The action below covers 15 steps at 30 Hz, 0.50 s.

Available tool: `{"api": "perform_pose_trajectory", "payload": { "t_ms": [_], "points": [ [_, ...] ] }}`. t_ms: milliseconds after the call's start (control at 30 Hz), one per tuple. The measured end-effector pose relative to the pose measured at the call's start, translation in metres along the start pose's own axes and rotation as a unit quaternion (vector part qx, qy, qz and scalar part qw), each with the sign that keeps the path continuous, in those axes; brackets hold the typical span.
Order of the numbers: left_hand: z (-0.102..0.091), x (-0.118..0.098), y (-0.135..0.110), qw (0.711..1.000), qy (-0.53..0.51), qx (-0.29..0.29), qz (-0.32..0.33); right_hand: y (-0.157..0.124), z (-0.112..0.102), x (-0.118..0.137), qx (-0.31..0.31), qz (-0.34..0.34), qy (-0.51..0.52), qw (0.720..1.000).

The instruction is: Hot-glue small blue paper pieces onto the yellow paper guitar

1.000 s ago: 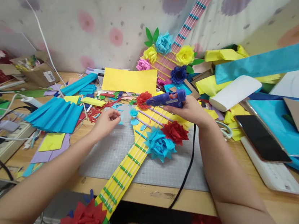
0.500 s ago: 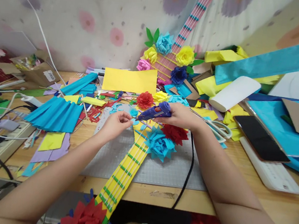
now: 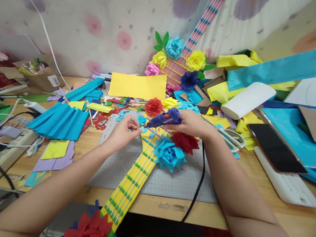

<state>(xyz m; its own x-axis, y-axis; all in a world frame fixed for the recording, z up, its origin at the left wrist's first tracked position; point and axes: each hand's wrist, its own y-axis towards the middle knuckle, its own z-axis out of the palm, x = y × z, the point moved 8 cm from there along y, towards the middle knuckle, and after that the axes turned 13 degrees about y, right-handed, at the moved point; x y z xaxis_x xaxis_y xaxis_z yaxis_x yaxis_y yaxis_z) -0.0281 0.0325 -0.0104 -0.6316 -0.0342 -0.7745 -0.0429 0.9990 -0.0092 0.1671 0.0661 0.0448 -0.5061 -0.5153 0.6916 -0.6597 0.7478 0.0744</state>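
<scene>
The person's right hand is closed around the grip of a blue glue gun, holding it low over the work with its nozzle pointing left, just short of the left hand. The left hand's thumb and forefinger are drawn together in a tight pinch right at the nozzle's tip, with the other fingers loosely curled; whatever sits between the fingertips is too small to make out. Both hands meet above the body of a yellow paper guitar, which lies flat on a grey cutting mat, its neck with green frets and white strings running toward the person and past the table's near edge. Just beside the right hand, a red paper flower and a larger blue paper flower sit on the guitar's body, touching each other. A black cord runs from under the right wrist across the mat and down over the table edge. Scissors lie just right of the right wrist, with a dark phone farther right. A fan of pleated blue paper lies well to the left, and a pink paper guitar leans against the wall behind.
</scene>
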Motion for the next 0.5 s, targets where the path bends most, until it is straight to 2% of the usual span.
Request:
{"api": "perform_pose_trajectory", "payload": {
  "t_ms": [500],
  "points": [
    [0.0027, -0.0030, -0.0026, 1.000, -0.024, 0.006, 0.017, 0.0004, -0.0015, 0.0002, -0.015, 0.004, 0.000, 1.000]
  ]
}}
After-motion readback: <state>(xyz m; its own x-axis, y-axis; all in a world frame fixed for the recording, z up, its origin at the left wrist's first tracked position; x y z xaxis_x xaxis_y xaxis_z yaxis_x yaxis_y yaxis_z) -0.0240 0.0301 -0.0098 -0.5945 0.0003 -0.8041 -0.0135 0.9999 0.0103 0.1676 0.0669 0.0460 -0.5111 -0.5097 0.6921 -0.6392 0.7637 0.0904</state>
